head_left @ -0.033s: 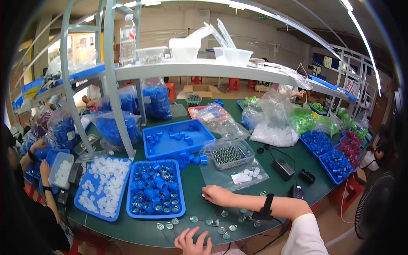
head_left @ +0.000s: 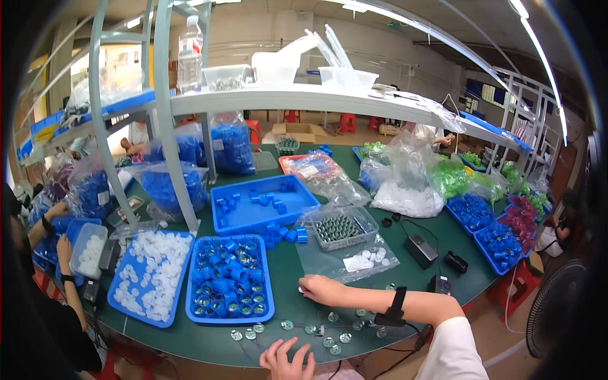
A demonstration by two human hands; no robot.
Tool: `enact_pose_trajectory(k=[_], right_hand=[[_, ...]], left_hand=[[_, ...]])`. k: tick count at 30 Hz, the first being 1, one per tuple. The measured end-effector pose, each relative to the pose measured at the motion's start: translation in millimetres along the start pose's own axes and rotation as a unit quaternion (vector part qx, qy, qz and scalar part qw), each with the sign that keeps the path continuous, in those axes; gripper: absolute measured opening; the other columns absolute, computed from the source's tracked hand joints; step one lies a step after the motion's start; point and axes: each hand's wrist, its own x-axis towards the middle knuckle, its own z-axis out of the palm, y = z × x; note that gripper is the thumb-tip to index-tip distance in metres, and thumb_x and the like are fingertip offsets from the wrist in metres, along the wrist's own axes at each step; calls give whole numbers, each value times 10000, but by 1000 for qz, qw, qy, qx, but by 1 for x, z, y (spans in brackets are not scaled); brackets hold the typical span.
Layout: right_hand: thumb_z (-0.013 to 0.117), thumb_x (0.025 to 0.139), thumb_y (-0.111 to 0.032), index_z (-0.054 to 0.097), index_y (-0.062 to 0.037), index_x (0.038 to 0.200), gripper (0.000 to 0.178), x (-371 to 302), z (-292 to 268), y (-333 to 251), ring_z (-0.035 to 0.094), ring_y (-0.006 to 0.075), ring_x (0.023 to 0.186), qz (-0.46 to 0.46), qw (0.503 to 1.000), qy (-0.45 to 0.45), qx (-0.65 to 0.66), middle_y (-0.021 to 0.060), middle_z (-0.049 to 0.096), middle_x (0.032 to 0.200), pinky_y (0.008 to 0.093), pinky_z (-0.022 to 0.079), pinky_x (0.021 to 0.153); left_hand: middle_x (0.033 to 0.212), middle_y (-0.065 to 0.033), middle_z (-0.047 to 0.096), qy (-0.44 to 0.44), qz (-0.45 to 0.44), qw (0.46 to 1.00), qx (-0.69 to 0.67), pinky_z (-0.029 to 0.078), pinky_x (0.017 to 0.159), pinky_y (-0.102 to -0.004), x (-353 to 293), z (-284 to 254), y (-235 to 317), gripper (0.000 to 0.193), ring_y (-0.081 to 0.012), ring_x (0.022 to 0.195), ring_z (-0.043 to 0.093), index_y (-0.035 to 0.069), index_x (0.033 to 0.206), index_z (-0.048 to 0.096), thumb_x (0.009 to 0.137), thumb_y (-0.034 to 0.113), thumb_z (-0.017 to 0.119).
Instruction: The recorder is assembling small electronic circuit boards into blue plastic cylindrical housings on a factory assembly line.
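My right hand (head_left: 322, 290) is closed, its fingertips pinched low over the green table (head_left: 288, 269). A small white spot shows at the fingertips; what it is I cannot make out. At the table's near edge my left hand (head_left: 288, 360) lies with its fingers spread, holding nothing. Several small round circuit boards (head_left: 310, 329) with thin wires are scattered between and beside my hands. Left of them, a blue tray (head_left: 270, 297) holds blue plastic cups, many with round boards inside. Beyond my right hand, a clear tub (head_left: 347, 240) of metal springs stands on a plastic bag (head_left: 323, 269) with white discs.
A tray of white discs (head_left: 114, 288) lies farther left, near a co-worker's hands (head_left: 64, 250). Behind stands a large blue tray (head_left: 253, 190) with loose blue caps. Black adapters (head_left: 420, 250) and cables lie right. A shelf (head_left: 285, 101) spans the table; a fan (head_left: 557, 310) stands far right.
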Motion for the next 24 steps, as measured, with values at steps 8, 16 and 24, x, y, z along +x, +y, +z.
enact_pose_trajectory(k=[8,16,24], right_hand=[[618,750,-183,581,-7,821,193,15,-132,-28,552,328,841,44,980,179,-71,179,578,865,395,445,745],[623,739,-232,526,-6,910,299,70,-353,102,482,325,935,83,746,543,-376,165,534,920,401,377,819],[755,550,-446,427,14,998,721,118,-414,147,564,296,905,316,761,547,-151,181,572,956,366,434,806]], left_hand=[[1048,-60,545,89,33,995,28,283,861,-424,-4,3,-9,209,-261,1011,461,143,906,631,705,197,652],[1006,-35,566,131,20,984,121,295,842,-401,-2,12,-3,208,-218,939,484,173,910,641,720,253,619],[972,-28,566,142,32,979,141,305,819,-388,-1,22,-3,263,-209,922,481,171,903,639,705,342,617]])
